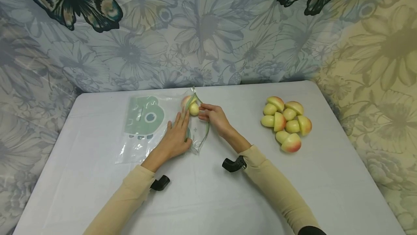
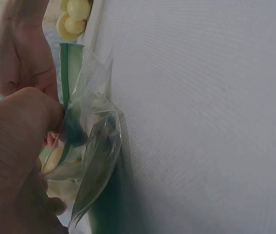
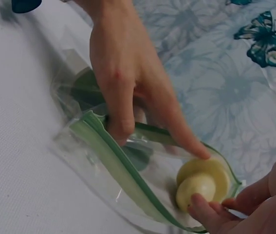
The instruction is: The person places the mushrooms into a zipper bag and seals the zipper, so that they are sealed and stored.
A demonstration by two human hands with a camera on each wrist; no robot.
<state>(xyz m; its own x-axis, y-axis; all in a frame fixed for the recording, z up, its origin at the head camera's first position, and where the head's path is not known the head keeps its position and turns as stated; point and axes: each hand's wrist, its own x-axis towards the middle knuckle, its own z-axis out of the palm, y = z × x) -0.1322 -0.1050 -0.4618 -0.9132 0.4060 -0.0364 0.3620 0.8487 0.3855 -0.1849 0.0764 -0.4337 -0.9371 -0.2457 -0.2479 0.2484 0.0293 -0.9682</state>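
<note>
A clear zip bag [image 1: 169, 101] with a green zip strip and a green cartoon print lies on the table, its mouth spread towards the right. My left hand [image 1: 176, 133] rests over the bag near its mouth, fingers straight and thumb apart; in the right wrist view one finger reaches along the zip edge. Just inside the mouth sits a yellow mushroom-shaped piece [image 3: 203, 183] with a rounded cap and a ball-like stem. My right hand [image 1: 216, 117] is at the mouth, fingers loosely bent, fingertips right beside the mushroom-shaped piece and the zip edge.
Several more yellow mushroom-shaped pieces [image 1: 288, 122] with red blush lie grouped on the right of the white table [image 1: 208, 198]. A patterned cloth [image 1: 208, 46] with flowers and butterflies hangs behind the table. Each sleeve carries a black wrist camera [image 1: 234, 164].
</note>
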